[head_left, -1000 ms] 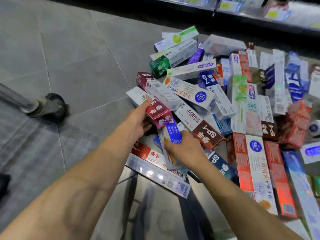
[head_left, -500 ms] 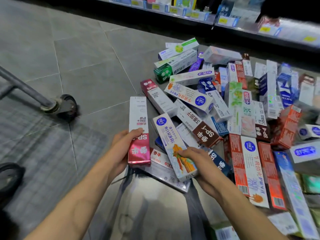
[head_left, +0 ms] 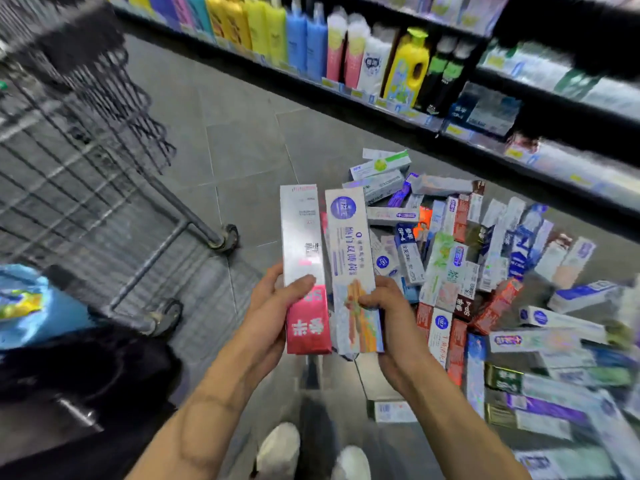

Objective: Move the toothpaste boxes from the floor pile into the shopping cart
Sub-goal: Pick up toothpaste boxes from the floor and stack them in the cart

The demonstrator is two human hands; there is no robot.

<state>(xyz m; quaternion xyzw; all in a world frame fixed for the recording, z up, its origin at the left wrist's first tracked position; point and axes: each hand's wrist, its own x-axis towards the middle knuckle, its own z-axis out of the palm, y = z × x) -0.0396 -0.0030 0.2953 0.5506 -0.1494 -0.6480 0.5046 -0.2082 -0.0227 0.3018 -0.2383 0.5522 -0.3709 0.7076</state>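
Note:
My left hand (head_left: 273,306) grips a white-and-pink toothpaste box (head_left: 303,258) near its lower end, held upright. Beside it my right hand (head_left: 388,313) grips a white box with a blue round logo (head_left: 349,258), also upright. Both boxes are lifted clear of the floor pile (head_left: 485,278), a heap of many toothpaste boxes spread over the grey tiles at the right. The wire shopping cart (head_left: 86,188) stands at the left, its basket wall facing me and its wheels (head_left: 227,237) on the floor.
Store shelves (head_left: 398,64) with bottles and boxed goods run along the back and right. A blue bag (head_left: 24,306) and a dark object lie at the lower left. My white shoes (head_left: 280,452) show at the bottom. Grey tile floor lies between cart and pile.
Both hands have lifted their boxes off the pile and brought them side by side. My view has risen, bringing the cart basket and shelves into sight.

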